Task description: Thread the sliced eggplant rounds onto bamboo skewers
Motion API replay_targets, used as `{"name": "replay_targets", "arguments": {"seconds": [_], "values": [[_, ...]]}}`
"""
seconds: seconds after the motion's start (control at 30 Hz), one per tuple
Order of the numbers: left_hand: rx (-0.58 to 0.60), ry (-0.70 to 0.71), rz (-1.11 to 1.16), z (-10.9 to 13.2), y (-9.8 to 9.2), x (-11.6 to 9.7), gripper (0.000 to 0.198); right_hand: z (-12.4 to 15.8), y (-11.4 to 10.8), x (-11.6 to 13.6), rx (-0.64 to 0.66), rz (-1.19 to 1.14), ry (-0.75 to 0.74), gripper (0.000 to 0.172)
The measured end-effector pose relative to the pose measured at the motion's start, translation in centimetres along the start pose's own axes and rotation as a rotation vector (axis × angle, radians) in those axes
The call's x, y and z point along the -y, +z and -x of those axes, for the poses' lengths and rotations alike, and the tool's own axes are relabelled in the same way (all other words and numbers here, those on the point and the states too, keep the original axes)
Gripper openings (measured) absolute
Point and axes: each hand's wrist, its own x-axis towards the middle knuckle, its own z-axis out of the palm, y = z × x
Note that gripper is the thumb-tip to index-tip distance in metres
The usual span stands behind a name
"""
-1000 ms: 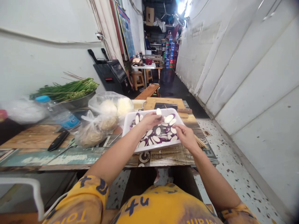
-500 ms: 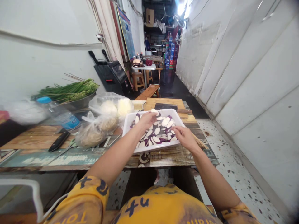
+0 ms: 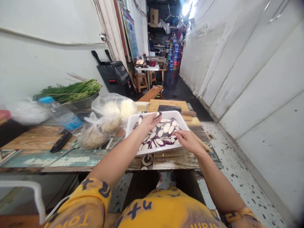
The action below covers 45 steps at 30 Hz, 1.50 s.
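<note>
A white rectangular tray point(image 3: 129, 128) holds several oval eggplant slices point(image 3: 166, 128), white with purple skin. Over its left half, my left hand point(image 3: 149, 122) is closed on one eggplant slice point(image 3: 158, 115) near the fingertips. My right hand point(image 3: 186, 139) is at the tray's right side with thumb and index finger pinched together; what they hold, if anything, is too small to make out. Thin wooden skewers point(image 3: 201, 143) lie on the table just right of the tray, partly behind my right hand.
Behind the tray lie a cutting board point(image 3: 167, 103) and a cleaver point(image 3: 168, 109). To the left are bagged food point(image 3: 92, 136), a water bottle point(image 3: 64, 115), a black-handled knife point(image 3: 61, 142) and a bowl of greens point(image 3: 82, 103).
The slice in my left hand has tilted and sits lower against the fingers. My right hand has moved slightly left over the tray. The view has shifted a little.
</note>
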Motion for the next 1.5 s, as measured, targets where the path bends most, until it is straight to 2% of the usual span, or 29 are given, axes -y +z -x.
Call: {"name": "replay_targets", "arguments": {"seconds": [0.2, 0.33, 0.43, 0.53, 0.67, 0.77, 0.83, 0.97, 1.1, 1.3, 1.37, 1.5], "values": [[0.102, 0.149, -0.205, 0.0, -0.5, 0.2, 0.016, 0.2, -0.1, 0.1, -0.097, -0.089, 0.065, 0.037], [0.213, 0.134, -0.243, 0.5, -0.3, 0.4, 0.041, 0.2, -0.3, 0.5, -0.082, -0.106, 0.089, 0.038], [0.241, 0.2, -0.235, 0.8, -0.1, 0.4, 0.051, 0.1, -0.5, 0.7, -0.047, -0.093, 0.099, 0.038], [0.207, 0.262, -0.237, 0.6, -0.1, 0.2, 0.043, -0.1, -0.6, 0.8, -0.016, -0.071, 0.1, 0.038], [0.118, 0.172, -0.167, 0.0, -0.3, -0.2, 0.019, -0.1, -0.7, 0.7, 0.011, -0.056, 0.09, 0.038], [0.144, 0.049, -0.135, -0.2, -0.6, -0.3, 0.016, -0.1, -0.7, 0.7, 0.015, -0.061, 0.083, 0.039], [0.194, 0.018, -0.119, -0.2, -0.7, -0.4, 0.013, 0.0, -0.7, 0.7, 0.006, -0.073, 0.08, 0.04], [0.242, 0.112, -0.216, 0.1, -0.5, -0.2, 0.007, 0.1, -0.7, 0.8, 0.007, -0.101, 0.074, 0.04], [0.186, 0.178, -0.274, 0.4, -0.2, -0.1, 0.009, 0.1, -0.8, 0.8, 0.02, -0.11, 0.082, 0.039], [0.128, 0.092, -0.171, 0.6, 0.2, -0.4, 0.009, 0.1, -0.8, 0.7, 0.003, -0.101, 0.08, 0.037], [0.147, 0.103, -0.161, 0.4, 0.0, -0.4, 0.011, 0.1, -0.8, 0.7, 0.004, -0.102, 0.084, 0.037], [0.178, 0.115, -0.155, -0.3, -0.5, -0.2, 0.003, 0.1, -0.8, 0.8, 0.006, -0.104, 0.103, 0.038]]}}
